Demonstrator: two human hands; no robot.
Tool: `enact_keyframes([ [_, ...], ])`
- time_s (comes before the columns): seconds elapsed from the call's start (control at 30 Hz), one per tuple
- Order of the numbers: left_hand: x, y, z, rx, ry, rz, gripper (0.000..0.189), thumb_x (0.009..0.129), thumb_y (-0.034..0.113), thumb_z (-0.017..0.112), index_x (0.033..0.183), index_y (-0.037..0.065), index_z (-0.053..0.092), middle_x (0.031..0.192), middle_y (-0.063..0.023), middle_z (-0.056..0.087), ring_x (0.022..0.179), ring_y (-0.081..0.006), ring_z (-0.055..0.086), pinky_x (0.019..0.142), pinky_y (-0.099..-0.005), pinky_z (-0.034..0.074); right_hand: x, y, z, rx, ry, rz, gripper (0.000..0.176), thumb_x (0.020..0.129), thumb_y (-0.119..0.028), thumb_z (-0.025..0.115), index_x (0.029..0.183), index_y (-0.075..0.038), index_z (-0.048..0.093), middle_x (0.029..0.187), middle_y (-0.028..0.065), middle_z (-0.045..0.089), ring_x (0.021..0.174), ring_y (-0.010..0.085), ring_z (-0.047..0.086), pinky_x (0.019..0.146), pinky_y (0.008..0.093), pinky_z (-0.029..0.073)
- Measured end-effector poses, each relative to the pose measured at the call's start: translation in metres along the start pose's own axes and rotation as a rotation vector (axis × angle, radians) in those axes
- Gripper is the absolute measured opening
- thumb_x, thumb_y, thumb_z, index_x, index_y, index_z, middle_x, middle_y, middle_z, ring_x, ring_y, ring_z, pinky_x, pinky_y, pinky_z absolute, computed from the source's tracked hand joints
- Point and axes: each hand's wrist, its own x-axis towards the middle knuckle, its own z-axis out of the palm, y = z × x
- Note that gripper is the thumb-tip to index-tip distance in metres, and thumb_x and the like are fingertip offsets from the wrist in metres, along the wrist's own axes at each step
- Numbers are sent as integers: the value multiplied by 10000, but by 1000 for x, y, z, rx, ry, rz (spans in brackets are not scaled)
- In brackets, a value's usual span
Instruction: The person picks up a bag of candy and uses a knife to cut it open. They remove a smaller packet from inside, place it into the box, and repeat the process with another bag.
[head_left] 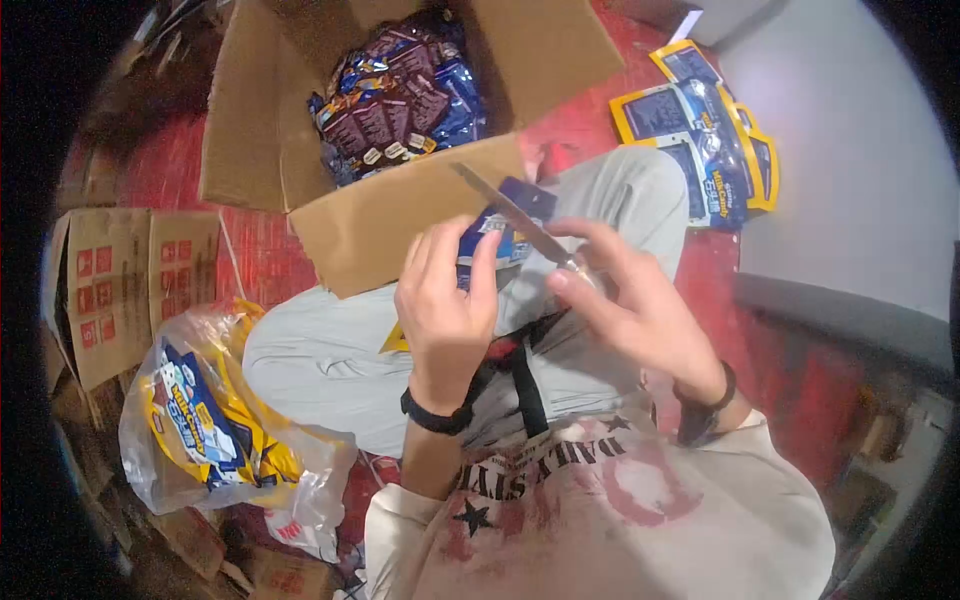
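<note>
My right hand (640, 310) is closed around the near end of a knife (510, 210), whose long blade points up and to the left. Under and beside the blade is a dark blue candy bag (528, 198), partly covered by my fingers. My left hand (445, 300) pinches this bag at its left side, with the thumb near its printed face. A bit of yellow packaging (396, 340) shows below my left hand, over my lap. Both hands are above my crossed legs.
An open cardboard box (390, 225) holds many wrapped candies (400, 100). Printed milk candy bags (690, 135) lie on the red floor at right. At left are a clear plastic sack (150, 470) of yellow-blue bags and a cardboard carton (110, 290). A grey panel (850, 130) stands at right.
</note>
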Motion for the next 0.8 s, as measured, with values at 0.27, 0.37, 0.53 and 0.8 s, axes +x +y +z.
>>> enact_keyframes([
  [0.27, 5, -13, 7, -136, 166, -200, 167, 866, 76, 802, 976, -25, 725, 869, -137, 732, 763, -238, 694, 719, -327, 533, -2, 19, 0, 140, 68, -259, 532, 875, -26, 730, 1340, -26, 471, 1097, 140, 658, 928, 191, 689, 773, 318, 530],
  [0.37, 3, -20, 3, -142, 175, -183, 157, 873, 64, 791, 988, -23, 729, 884, -134, 734, 771, -234, 695, 724, -325, 534, -4, 13, 0, 89, 60, -233, 510, 877, -58, 737, 1334, -42, 510, 1028, 146, 687, 954, 210, 716, 759, 324, 534],
  [0.53, -1, -15, -4, -40, 159, -197, 131, 908, 52, 762, 1013, -22, 737, 919, -98, 739, 842, -141, 669, 787, -293, 530, -3, -10, -1, -115, 37, -136, 485, 892, -72, 708, 1356, -61, 565, 919, 160, 688, 869, 290, 722, 705, 361, 540],
  [0.8, 2, -16, 4, 73, 268, -4, 104, 903, -6, 732, 1002, -34, 716, 885, -130, 715, 784, -224, 688, 725, -340, 540, -3, -11, 5, -470, 86, -433, 590, 851, -21, 660, 1423, -148, 595, 960, 164, 666, 781, 367, 692, 649, 457, 575],
])
